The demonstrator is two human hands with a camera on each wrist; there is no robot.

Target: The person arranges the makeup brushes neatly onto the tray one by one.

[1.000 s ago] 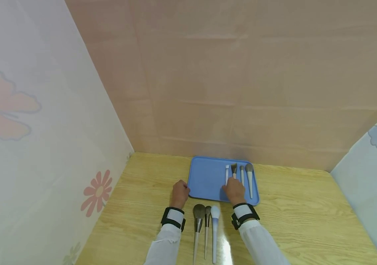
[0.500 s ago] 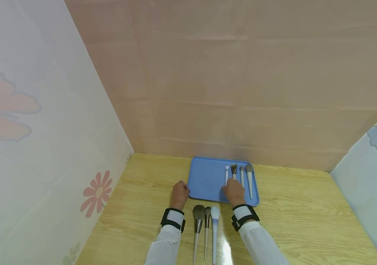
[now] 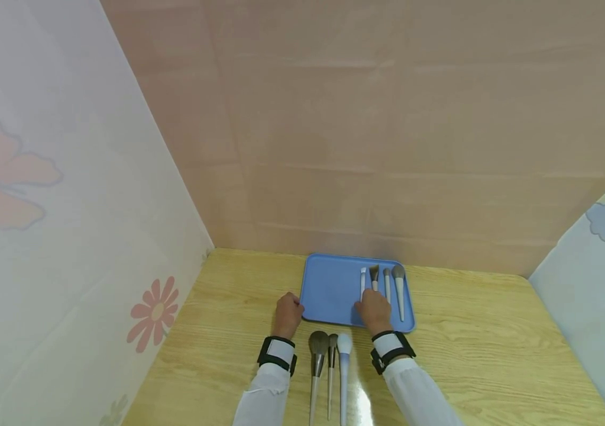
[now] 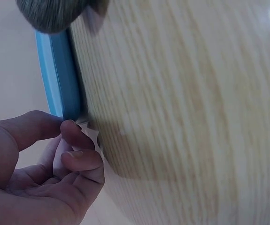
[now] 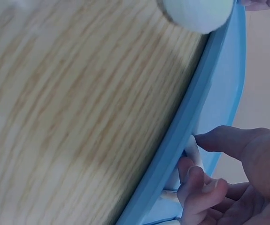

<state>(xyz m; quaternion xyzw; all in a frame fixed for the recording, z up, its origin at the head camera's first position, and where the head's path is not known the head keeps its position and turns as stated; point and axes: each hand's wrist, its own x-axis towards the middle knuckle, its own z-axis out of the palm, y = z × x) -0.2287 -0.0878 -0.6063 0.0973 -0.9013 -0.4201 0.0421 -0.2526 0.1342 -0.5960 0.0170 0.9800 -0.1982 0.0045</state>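
1. The blue tray [image 3: 329, 290] lies flat on the tabletop [image 3: 483, 331], at the far side near the tan back wall [image 3: 334, 130]. It is smooth and plain, a long shape with round corners and a low raised rim.
2. The left hand [image 3: 287, 313] is at the tray's near left corner. Its grip pinches that corner between thumb and finger.
3. The right hand [image 3: 375, 309] is over the near right part of the tray. Its grip pinches the end of the small white brush [image 3: 362, 284].
4. That brush lies in the tray, with its pale, short tip pointing to the far side.
5. To its right are the slanted dark brush [image 3: 374, 272], the thin gray brush [image 3: 387, 281] and the fluffy gray brush [image 3: 399, 284]. They lie in a row with pale handles.
6. Nearer, between the arms, three more brushes lie on the tabletop: the big dark brush [image 3: 318, 343], the skinny dark brush [image 3: 332, 349] and the white-tipped brush [image 3: 344, 355], whose handle fades from blue to white.
7. The tabletop is yellow wood with wavy lines and a shiny spot.
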